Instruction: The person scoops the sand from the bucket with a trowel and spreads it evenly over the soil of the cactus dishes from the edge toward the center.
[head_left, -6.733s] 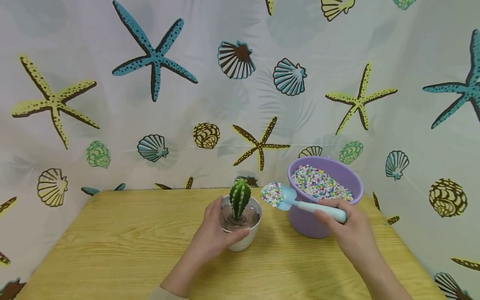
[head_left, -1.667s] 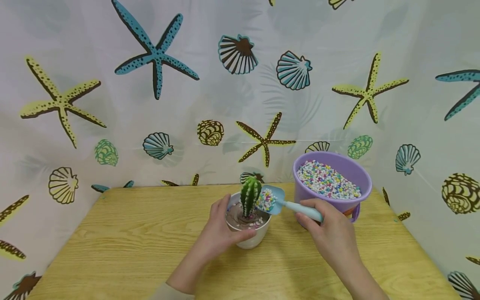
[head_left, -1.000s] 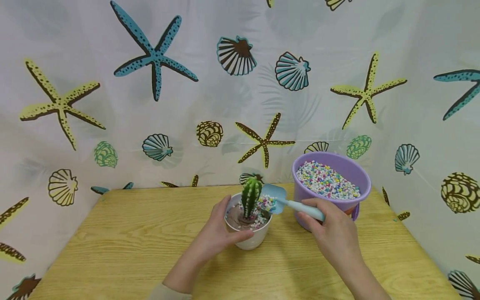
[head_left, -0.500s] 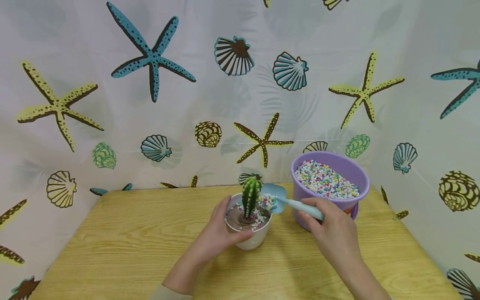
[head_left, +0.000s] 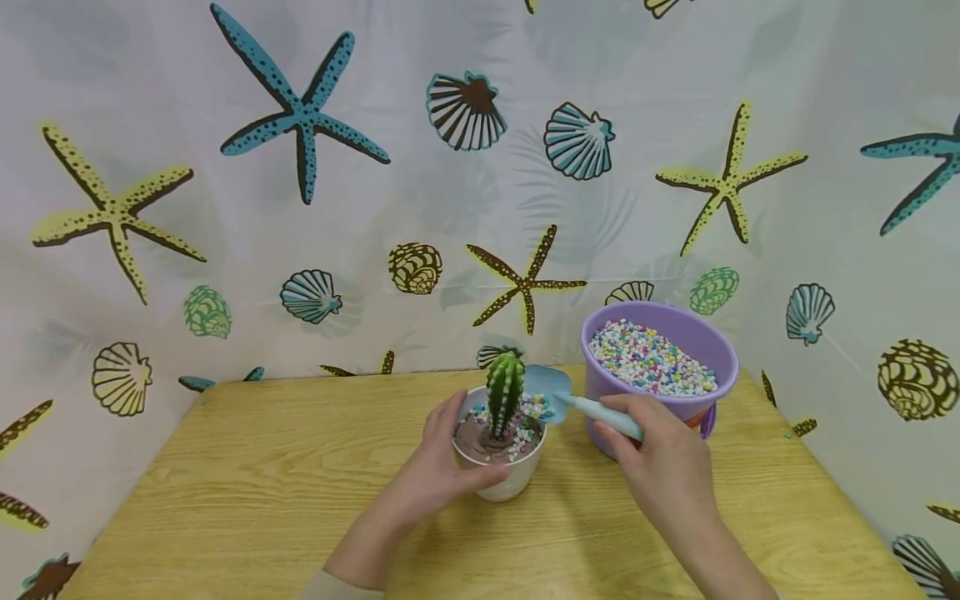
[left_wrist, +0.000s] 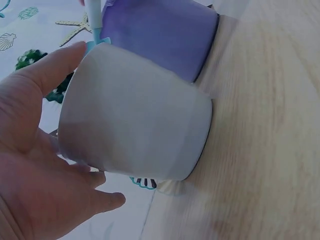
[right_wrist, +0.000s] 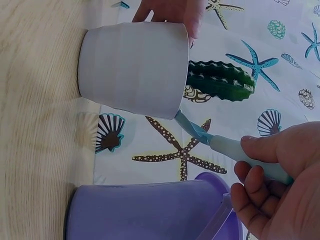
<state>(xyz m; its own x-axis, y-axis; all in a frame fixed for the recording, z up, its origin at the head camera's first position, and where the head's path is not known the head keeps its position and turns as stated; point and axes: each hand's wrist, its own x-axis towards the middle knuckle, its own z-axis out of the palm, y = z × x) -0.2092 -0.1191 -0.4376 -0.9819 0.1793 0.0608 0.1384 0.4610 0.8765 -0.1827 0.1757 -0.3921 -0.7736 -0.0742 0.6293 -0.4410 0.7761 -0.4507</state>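
Note:
In the head view, a small green cactus (head_left: 505,392) stands in brown soil in a white flower pot (head_left: 504,483). My left hand (head_left: 438,467) grips the pot near its rim, thumb at the near side, fingers round the left. My right hand (head_left: 667,454) holds a light blue trowel (head_left: 611,418) by its handle. The trowel's blade leans over the pot's right rim, with colourful pebbles at its lower end. Loose pebbles (head_left: 519,442) lie on the soil, mostly right of the cactus. In the right wrist view, the blade (right_wrist: 192,129) meets the pot's rim.
A purple bucket (head_left: 622,387) stands right of the pot, filled with multicoloured pebbles (head_left: 648,358). Everything rests on a wooden table (head_left: 247,483). Behind it hangs a white cloth (head_left: 360,208) printed with starfish and shells.
The loaded trowel has moved left from beside the bucket to the pot's rim and tilted. Pebbles have slid off onto the soil, leaving fewer on the blade. The left hand keeps its grip.

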